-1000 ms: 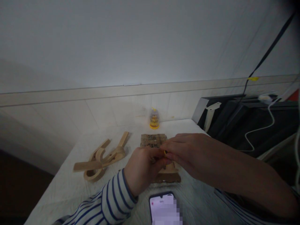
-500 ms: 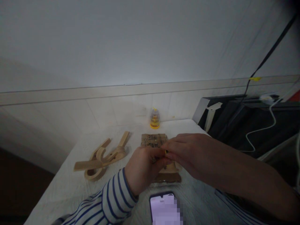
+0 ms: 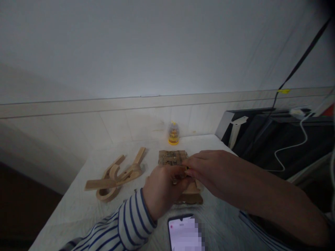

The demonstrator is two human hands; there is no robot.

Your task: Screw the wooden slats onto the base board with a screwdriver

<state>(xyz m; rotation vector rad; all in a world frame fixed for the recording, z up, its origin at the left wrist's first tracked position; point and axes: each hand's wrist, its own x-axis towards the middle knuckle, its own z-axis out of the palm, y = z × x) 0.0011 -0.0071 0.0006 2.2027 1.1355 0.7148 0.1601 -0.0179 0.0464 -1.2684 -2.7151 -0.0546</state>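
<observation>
My left hand (image 3: 162, 186) and my right hand (image 3: 206, 167) meet over a printed brown cardboard package (image 3: 172, 157). Both are closed, fingertips pinching a small yellow piece (image 3: 186, 168) between them. Most of that piece is hidden by the fingers, so its kind cannot be made out. Under the fingers, pale wood (image 3: 192, 188) shows on the package. To the left lie curved and straight wooden parts (image 3: 115, 179), apart from my hands.
At the back, by the wall, stands a clear-domed container with a yellow base (image 3: 173, 134). A phone (image 3: 183, 232) lies lit on the white-covered table (image 3: 70, 209), nearest me. Dark panels (image 3: 295, 136) and a white cable (image 3: 293, 143) are beyond the right edge.
The whole view has shifted slightly. My left thumb and index finger show a wider gap, while both hands stay together around the yellow piece.
</observation>
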